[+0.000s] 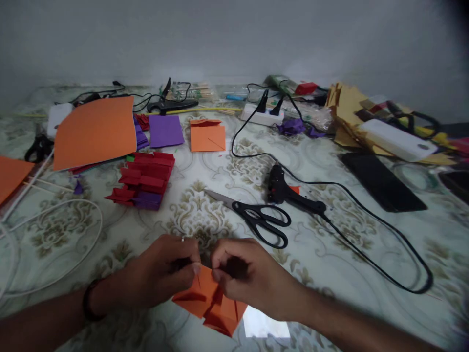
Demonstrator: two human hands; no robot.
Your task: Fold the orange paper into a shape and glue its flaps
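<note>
Both hands meet at the front of the table over a folded piece of orange paper (200, 293) with creases and raised flaps. My left hand (164, 269) pinches its upper edge between thumb and fingers. Just beside it, my right hand (245, 274) pinches the same edge with thumb and curled forefinger. The fingers cover that edge. A white square (266, 323) lies partly under the orange paper and my right wrist. Beyond my hands are black-handled scissors (256, 215), blades pointing left, and a black glue gun (289, 190) with its cord.
Folded red and purple paper pieces (150, 178) stand at left, near orange sheets (97, 132). Behind lie a purple square (166, 131) and a folded orange square (207, 137). A power strip (262, 115), black phone (383, 181) and white cable (98, 230) surround the work area.
</note>
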